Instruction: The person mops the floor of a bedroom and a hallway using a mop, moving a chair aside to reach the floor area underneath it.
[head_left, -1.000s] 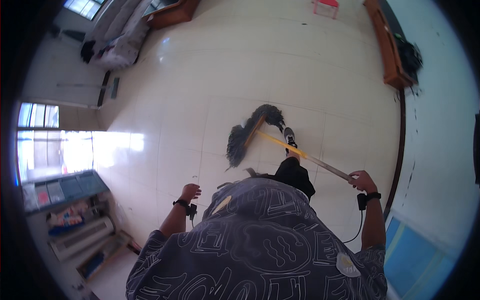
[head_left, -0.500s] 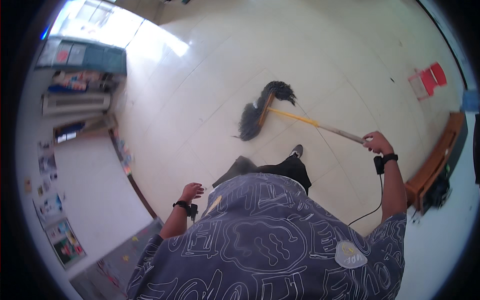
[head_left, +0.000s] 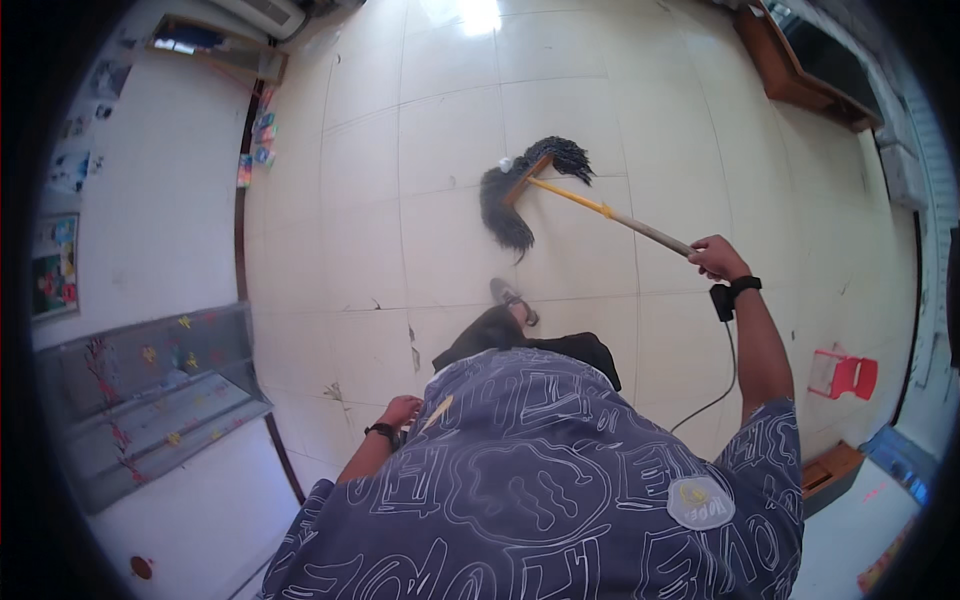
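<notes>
My right hand (head_left: 718,258) is closed round the upper end of the handle of a wide mop (head_left: 570,197). The handle is yellow near the head and greyish toward my hand. Its dark string head (head_left: 508,210) lies spread on the pale tiled floor ahead of me, with a small white scrap (head_left: 505,164) at its far left edge. By my left side, my left hand (head_left: 403,410) hangs loose, fingers slightly apart and nothing seen in it. My shirt is close beside its fingers.
A red child's chair (head_left: 845,374) stands at the right, near a wooden piece of furniture (head_left: 832,476). Another brown wooden unit (head_left: 800,75) is at the far right. Along the left run a white wall (head_left: 175,190) and a grey decorated panel (head_left: 150,355). Dark bits of litter (head_left: 413,345) lie on the floor.
My view has turned to the right and moved over the floor; the red chair now sits lower in view. The mop stays in my right hand, its head turned somewhat. A different foot position shows.
</notes>
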